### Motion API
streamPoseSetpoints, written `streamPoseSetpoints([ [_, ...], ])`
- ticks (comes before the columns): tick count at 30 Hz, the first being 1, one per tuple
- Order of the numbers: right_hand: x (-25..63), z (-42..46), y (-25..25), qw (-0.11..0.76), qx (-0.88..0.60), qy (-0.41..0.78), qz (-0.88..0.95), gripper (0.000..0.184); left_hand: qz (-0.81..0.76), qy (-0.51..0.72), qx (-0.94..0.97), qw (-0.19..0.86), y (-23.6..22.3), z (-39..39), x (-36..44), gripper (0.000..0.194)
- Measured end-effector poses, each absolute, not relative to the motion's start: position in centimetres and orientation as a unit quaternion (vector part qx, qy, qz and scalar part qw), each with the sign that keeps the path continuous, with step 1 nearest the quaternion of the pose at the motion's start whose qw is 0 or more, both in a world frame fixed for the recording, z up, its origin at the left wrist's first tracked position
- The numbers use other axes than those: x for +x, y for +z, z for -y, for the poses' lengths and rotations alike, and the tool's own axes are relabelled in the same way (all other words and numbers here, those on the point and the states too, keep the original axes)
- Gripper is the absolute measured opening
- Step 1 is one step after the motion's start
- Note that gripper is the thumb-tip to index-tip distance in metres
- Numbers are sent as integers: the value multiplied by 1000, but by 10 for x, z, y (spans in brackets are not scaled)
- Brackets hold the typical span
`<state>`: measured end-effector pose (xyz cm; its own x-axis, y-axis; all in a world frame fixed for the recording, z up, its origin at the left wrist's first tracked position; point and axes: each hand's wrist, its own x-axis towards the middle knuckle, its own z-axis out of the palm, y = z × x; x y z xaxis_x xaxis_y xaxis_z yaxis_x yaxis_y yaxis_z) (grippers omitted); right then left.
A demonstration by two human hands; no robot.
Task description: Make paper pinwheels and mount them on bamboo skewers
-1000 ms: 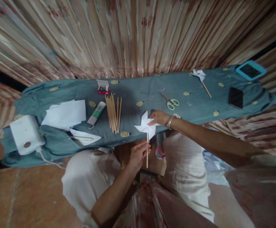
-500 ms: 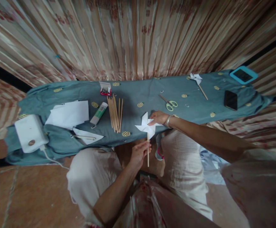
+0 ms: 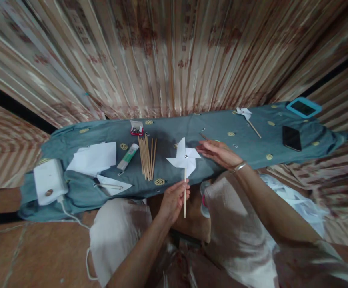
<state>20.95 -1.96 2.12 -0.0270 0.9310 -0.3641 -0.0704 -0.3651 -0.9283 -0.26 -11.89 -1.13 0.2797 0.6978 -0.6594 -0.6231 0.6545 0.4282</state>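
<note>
A white paper pinwheel [image 3: 183,157] on a thin wooden stick is held upright over the near edge of a blue-grey cloth-covered table [image 3: 174,132]. My left hand [image 3: 174,198] pinches the stick low down, fingers closed round it. My right hand [image 3: 219,152] hovers just right of the pinwheel's blades with its fingers stretched out, holding nothing. A silver bangle sits on that wrist. My knees in white cloth show below.
On the table lie several wooden sticks [image 3: 147,152], a glue tube [image 3: 128,157], a red box of pins [image 3: 137,129], white paper sheets [image 3: 93,157], a white device with a cable [image 3: 49,182], a second pinwheel [image 3: 246,115], a black phone [image 3: 291,138] and a blue-cased tablet [image 3: 303,107]. Striped curtain hangs behind.
My right hand let go of the pinwheel's blade and opened beside it. The left hand raised the pinwheel slightly. The camera tilted, so the table sits lower in view.
</note>
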Motion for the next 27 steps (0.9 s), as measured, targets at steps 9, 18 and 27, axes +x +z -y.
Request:
streamPoseSetpoints([
  [9, 179, -23, 28, 563, -380, 671, 298, 49, -382, 472, 113, 787, 38, 33, 6, 9],
  [18, 170, -38, 20, 549, -428, 627, 349, 39, -410, 454, 116, 783, 12, 7, 17, 13],
  [27, 148, -30, 21, 539, -441, 629, 346, 50, -418, 501, 138, 745, -1, 3, 11, 23],
])
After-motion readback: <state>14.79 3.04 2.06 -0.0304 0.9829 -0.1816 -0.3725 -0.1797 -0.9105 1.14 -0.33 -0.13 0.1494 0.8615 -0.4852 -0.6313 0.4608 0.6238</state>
